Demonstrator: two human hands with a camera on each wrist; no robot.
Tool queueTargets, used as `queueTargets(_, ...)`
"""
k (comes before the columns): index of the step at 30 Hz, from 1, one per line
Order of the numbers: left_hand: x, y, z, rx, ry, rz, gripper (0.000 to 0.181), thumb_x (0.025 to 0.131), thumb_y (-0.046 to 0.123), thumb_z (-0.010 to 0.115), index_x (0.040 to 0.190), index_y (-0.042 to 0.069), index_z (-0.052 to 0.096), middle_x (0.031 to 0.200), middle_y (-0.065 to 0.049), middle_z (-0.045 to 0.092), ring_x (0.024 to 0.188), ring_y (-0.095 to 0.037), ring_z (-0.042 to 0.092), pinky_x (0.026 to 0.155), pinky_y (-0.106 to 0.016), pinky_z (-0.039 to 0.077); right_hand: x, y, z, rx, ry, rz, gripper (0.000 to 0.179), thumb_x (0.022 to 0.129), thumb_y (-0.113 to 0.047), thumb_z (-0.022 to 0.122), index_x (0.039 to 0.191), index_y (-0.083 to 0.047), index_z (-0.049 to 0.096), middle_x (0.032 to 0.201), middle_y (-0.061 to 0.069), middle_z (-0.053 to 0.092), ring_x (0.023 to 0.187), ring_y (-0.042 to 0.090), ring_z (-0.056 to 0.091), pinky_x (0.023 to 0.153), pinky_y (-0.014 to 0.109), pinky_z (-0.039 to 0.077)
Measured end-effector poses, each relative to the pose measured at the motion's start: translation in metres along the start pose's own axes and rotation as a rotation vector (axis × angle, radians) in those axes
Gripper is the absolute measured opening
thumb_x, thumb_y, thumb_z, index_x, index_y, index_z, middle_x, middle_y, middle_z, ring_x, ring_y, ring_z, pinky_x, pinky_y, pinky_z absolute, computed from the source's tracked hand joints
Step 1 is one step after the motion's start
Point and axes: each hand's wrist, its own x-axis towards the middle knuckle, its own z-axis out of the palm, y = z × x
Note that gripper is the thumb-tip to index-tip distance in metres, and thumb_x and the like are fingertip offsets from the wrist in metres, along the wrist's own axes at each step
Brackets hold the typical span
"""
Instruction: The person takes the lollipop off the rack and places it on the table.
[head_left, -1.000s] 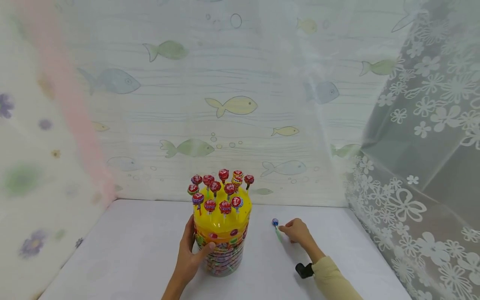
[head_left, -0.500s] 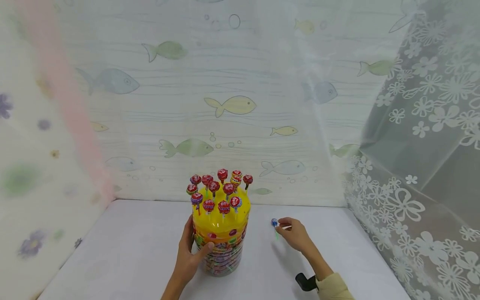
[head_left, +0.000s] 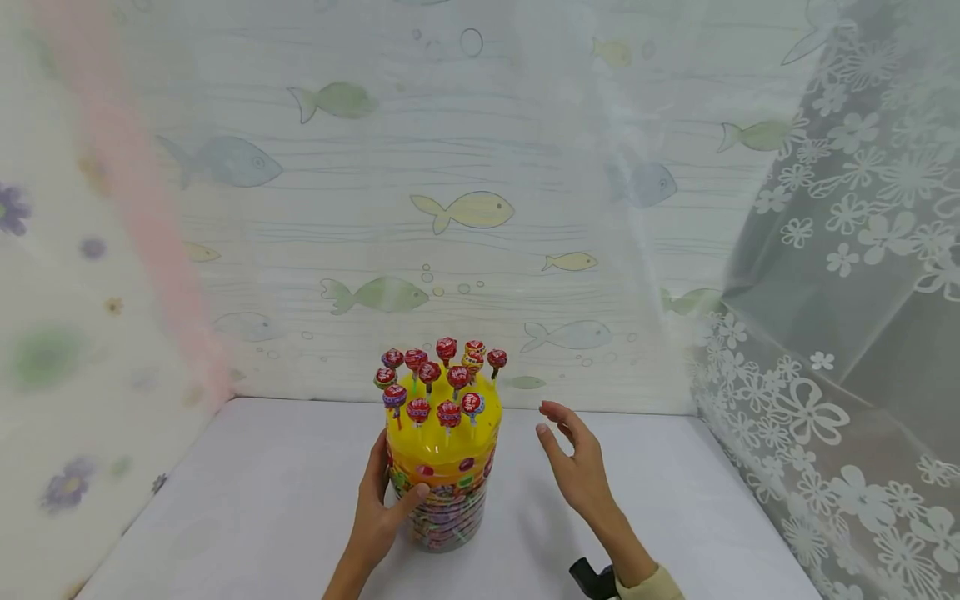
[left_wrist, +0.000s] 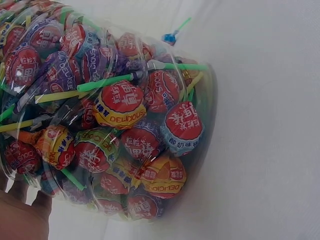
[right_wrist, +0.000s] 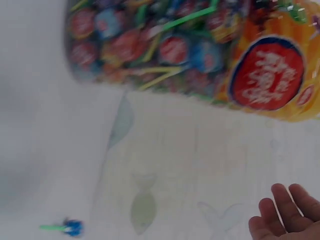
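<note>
A clear plastic jar (head_left: pixel 447 521) packed with wrapped lollipops stands upright on the white table, its yellow lid (head_left: pixel 438 446) studded with several lollipops (head_left: pixel 448 414) on sticks. My left hand (head_left: pixel 375 492) grips the jar's left side, thumb across the front and fingers round the back. To the right of the jar, my right hand (head_left: pixel 581 471) hovers above the table, fingers spread and loosely bent, holding nothing. One blue-wrapped lollipop (right_wrist: pixel 72 227) with a green stick lies on the table, seen in both wrist views; in the head view the right hand hides it.
The white table (head_left: pixel 247 500) runs back to a curtain (head_left: pixel 480 250) printed with fish. Floral sheets hang along both sides, with a sheer flowered one (head_left: pixel 810 417) on the right. A black device (head_left: pixel 592 577) is strapped at the right wrist.
My right hand was at the blue lollipop, its fingers by the stick and then by the head. It has since let go, opened and risen. The left hand and jar have stayed put.
</note>
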Motion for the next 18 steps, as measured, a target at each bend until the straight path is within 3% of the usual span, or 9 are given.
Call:
queueTargets(4, 0.001, 0.002, 0.000, 0.000, 0.001, -0.003, 0.090, 0.092, 0.025, 0.070, 0.163, 0.012, 0.017, 0.169, -0.011, 0.021, 0.155, -0.038, 0.021, 0.123, -0.062, 0.016, -0.001, -0.023, 0.002, 0.103, -0.005, -0.092, 0.040, 0.103, -0.014, 0.059, 0.143, -0.007, 0.054, 0.143, 0.006, 0.059, 0.135, 0.022, 0.052, 0.115, 0.014, 0.037)
queueTargets(12, 0.000, 0.002, 0.000, 0.006, 0.005, 0.005, 0.088, 0.093, 0.024, 0.069, 0.163, 0.010, 0.016, 0.169, -0.013, 0.021, 0.155, -0.039, 0.020, 0.123, -0.063, 0.016, -0.005, -0.048, 0.007, 0.222, -0.044, -0.219, 0.045, 0.102, -0.001, 0.055, 0.146, 0.001, 0.050, 0.149, 0.013, 0.055, 0.142, 0.015, 0.047, 0.117, 0.018, 0.036)
queueTargets(18, -0.001, 0.003, 0.002, 0.007, 0.013, -0.006, 0.087, 0.094, 0.024, 0.068, 0.163, 0.009, 0.016, 0.169, -0.014, 0.020, 0.154, -0.041, 0.020, 0.122, -0.065, 0.016, -0.004, -0.056, 0.012, 0.269, -0.073, -0.254, 0.045, 0.101, 0.001, 0.056, 0.147, -0.001, 0.051, 0.145, 0.017, 0.058, 0.133, 0.013, 0.056, 0.110, 0.022, 0.045)
